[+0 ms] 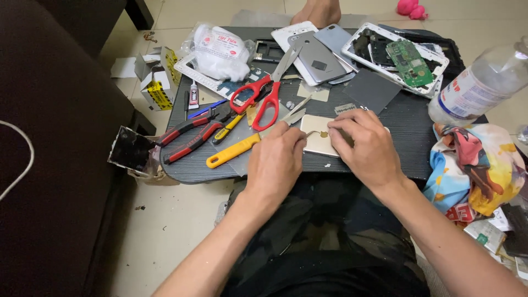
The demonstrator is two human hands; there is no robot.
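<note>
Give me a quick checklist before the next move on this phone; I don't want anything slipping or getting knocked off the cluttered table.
1. Gold phone flat on the black table: ok.
2. Right hand steadying the phone: ok.
3. Left hand on the tool at the phone's edge: ok; tool tip cannot tell.
4. Red scissors clear of both hands: ok.
5. Plastic bottle stable at the table edge: not ok, it leans.

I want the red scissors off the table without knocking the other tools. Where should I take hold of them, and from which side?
Take the red scissors by their loop handles, which lie at the near end, and come from above. The blades point away toward the phone shells, and the pliers and the yellow-handled tool lie close on the near left, so a sideways reach looks crowded.
</note>
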